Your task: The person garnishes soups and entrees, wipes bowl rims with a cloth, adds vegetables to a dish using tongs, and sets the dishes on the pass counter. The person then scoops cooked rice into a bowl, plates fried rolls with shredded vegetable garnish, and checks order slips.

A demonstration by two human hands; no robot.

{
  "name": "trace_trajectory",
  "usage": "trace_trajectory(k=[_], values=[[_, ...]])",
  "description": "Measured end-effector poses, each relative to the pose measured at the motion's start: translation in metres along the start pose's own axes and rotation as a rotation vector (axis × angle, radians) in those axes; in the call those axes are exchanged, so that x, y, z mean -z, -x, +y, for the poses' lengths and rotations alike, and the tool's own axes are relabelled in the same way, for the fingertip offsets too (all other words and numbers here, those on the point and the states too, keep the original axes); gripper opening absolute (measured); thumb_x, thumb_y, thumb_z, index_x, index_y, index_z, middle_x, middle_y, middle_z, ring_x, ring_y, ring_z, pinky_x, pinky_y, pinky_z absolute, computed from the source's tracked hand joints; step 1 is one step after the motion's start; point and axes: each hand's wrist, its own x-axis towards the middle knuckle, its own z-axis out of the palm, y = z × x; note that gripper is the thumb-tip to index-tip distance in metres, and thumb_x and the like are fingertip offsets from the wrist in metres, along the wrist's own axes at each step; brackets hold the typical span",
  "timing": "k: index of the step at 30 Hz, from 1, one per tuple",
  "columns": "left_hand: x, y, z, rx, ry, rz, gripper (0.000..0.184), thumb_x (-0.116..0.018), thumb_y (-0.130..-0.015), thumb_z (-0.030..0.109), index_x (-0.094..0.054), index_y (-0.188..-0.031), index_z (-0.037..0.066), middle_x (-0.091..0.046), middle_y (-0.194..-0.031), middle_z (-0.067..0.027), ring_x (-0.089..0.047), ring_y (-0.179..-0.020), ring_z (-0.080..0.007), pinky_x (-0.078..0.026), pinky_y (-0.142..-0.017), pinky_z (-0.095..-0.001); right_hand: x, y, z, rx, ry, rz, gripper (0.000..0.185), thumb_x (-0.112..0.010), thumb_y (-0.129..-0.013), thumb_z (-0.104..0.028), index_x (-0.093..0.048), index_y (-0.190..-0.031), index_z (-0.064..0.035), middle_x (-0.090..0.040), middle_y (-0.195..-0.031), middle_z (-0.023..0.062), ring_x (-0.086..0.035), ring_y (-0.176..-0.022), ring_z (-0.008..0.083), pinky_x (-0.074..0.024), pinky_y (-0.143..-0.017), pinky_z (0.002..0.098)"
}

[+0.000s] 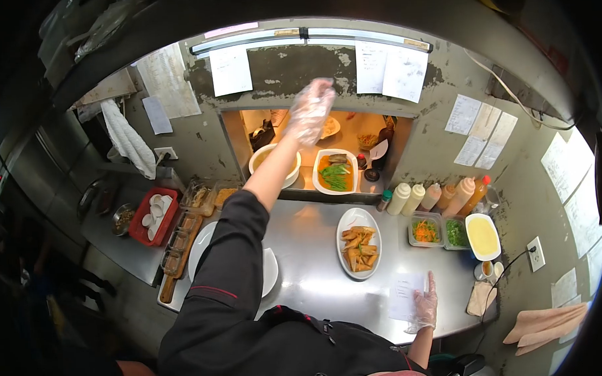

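My left hand (pixel 313 111), in a clear plastic glove, is raised in front of the serving window, just below the wall rail. Its fingers look curled in, and whatever they may hold is hidden. My right hand (pixel 426 306), also gloved, is low over the steel counter with the index finger stretched out. Its thumb touches or overlaps the edge of a written paper slip (pixel 403 297). Between the hands, an oval white plate (pixel 343 263) bears fried rolls (pixel 360 247). A white dish (pixel 316 177) of orange curry with greens stands in the window, beside a round bowl (pixel 255 164) partly behind my left forearm.
Squeeze bottles (pixel 417 198) line the back right, near tubs of shredded carrot (pixel 424 231) and chopped greens (pixel 456 233) and a yellow-filled dish (pixel 483 237). White plates (pixel 270 272) lie under my left arm. A red basket (pixel 138 235) sits left. A cord (pixel 500 280) hangs at right.
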Motion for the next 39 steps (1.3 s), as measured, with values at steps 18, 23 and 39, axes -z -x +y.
trace_trajectory(k=[18,23,39], values=[[-0.002,-0.026,-0.064,-0.201,0.496,0.433,0.031,-0.048,-0.082,-0.012,-0.046,-0.104,0.009,-0.049,-0.097,-0.0012,-0.049,-0.091,-0.0112,-0.042,-0.079,-0.0240,-0.002,0.011,0.036,-0.134,0.011,0.034,0.064,-0.045,-0.081,0.016,-0.037,-0.139,-0.0094,-0.058,-0.115,0.0131,-0.058,-0.091,0.0139,-0.0453,-0.078,0.0208],[0.091,-0.028,-0.107,0.014,0.462,0.598,0.031,-0.050,-0.083,-0.012,-0.052,-0.107,0.007,-0.055,-0.097,-0.0042,-0.054,-0.087,-0.0114,-0.047,-0.074,-0.0234,0.003,-0.009,0.045,-0.157,0.057,-0.051,0.064,-0.044,-0.081,0.018,-0.038,-0.138,-0.0088,-0.055,-0.120,0.0122,-0.058,-0.095,0.0151,-0.0458,-0.080,0.0215],[0.138,-0.095,-0.119,0.026,0.050,0.624,0.029,-0.062,-0.078,0.001,-0.060,-0.106,0.005,-0.063,-0.094,-0.0101,-0.060,-0.085,-0.0174,-0.048,-0.076,-0.0276,-0.009,-0.004,0.049,-0.145,0.034,-0.037,0.063,-0.046,-0.080,0.017,-0.040,-0.138,-0.0087,-0.054,-0.122,0.0108,-0.058,-0.092,0.0135,-0.0465,-0.077,0.0208]])
